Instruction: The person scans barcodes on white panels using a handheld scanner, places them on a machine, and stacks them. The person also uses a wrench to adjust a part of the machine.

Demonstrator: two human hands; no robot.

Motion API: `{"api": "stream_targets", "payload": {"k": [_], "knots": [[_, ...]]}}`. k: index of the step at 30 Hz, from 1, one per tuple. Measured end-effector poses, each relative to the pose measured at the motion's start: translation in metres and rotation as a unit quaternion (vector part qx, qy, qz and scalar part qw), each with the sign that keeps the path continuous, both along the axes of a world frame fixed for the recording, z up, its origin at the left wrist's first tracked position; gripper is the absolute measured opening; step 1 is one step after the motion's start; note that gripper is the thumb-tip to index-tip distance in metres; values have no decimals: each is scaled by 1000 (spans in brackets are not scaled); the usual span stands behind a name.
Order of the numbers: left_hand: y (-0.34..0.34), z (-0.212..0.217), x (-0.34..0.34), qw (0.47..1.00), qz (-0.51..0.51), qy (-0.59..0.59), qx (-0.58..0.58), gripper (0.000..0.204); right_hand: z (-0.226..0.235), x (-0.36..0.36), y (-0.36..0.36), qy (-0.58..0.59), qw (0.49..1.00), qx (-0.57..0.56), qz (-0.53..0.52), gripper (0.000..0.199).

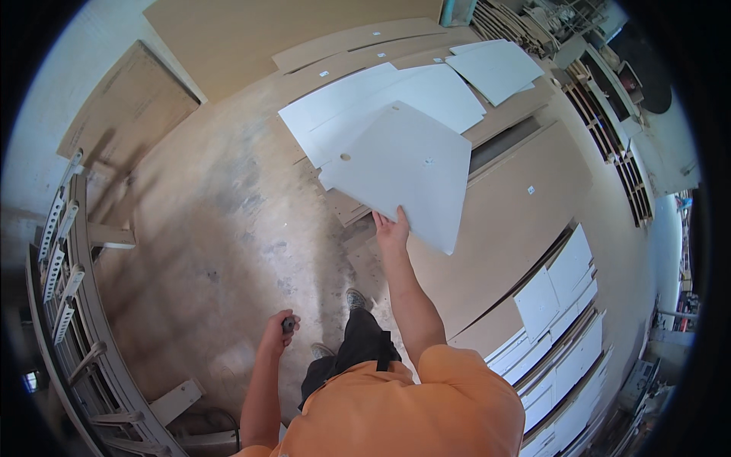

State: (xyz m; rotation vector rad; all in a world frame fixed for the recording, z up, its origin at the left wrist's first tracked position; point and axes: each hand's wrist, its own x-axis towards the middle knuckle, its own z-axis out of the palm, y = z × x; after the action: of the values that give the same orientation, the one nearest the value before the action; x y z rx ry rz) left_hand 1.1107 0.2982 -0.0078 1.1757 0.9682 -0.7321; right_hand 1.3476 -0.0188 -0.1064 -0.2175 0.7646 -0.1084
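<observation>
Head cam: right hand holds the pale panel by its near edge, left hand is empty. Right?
Not quite: the left hand isn't empty. The head view shows a small dark object held in it. The right hand does hold the pale panel by its near edge.

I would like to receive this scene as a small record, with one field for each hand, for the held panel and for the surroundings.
Right hand: grips the near edge of a panel
Left hand: closed around a small dark object
Held panel: pale grey-white, flat, with a hole near its left corner
Beyond the panel: white sheets lying on brown boards
Lower right: stacked white panels
Upper left: brown sheet leaning near the wall
Dark object's kind: cannot tell
</observation>
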Motion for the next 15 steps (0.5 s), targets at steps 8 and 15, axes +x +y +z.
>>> {"api": "stream_targets", "payload": {"k": [8,15], "knots": [[-6,24,-113,980,186,29,62,33,-57,63,71,-31,815,-318,483,38],[-65,49,-200,977,162,-99,93,31,-103,-161,107,-116,476,-427,760,21]]}}
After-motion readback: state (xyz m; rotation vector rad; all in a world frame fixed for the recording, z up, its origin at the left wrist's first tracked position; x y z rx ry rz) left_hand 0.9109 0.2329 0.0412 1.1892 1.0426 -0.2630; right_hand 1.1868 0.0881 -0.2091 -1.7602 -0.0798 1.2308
